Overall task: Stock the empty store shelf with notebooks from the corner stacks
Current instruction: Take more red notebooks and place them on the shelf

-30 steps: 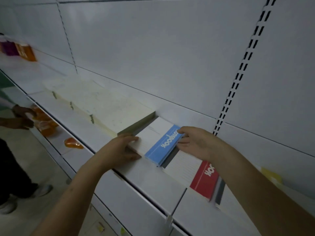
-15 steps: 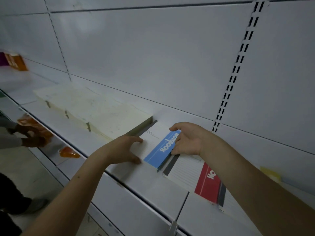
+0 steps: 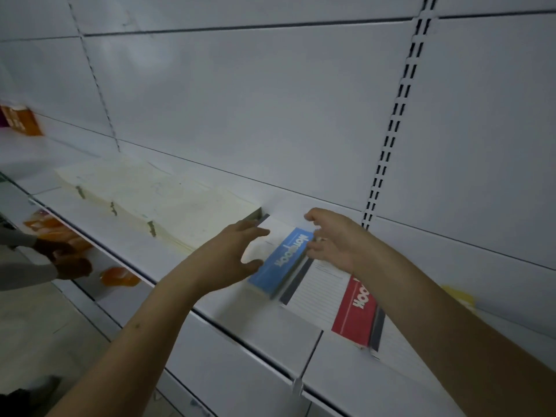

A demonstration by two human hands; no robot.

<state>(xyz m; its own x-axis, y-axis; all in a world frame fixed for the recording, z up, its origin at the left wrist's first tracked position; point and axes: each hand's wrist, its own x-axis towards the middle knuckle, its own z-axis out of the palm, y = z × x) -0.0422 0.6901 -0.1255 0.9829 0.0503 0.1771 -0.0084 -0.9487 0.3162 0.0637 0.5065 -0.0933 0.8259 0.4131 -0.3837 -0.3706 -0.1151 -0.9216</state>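
- Both hands off the blue-banded notebook stack (image 3: 278,261) now, where half a second back they pressed on it from either side.
- Left hand (image 3: 233,257) lifted clear, fingers spread and released, holding nothing.
- Right hand (image 3: 332,240) drawn back too, fingers loosely curled, empty.
- Stack resting flat on the shelf (image 3: 228,320), tucked just beside the cream pile (image 3: 156,203) and overlapping the red-banded notebook (image 3: 353,308) to its right.
- Looks like one placement finished; likely back to the corner stacks for more.
- Plenty of bare shelf to fill yet.
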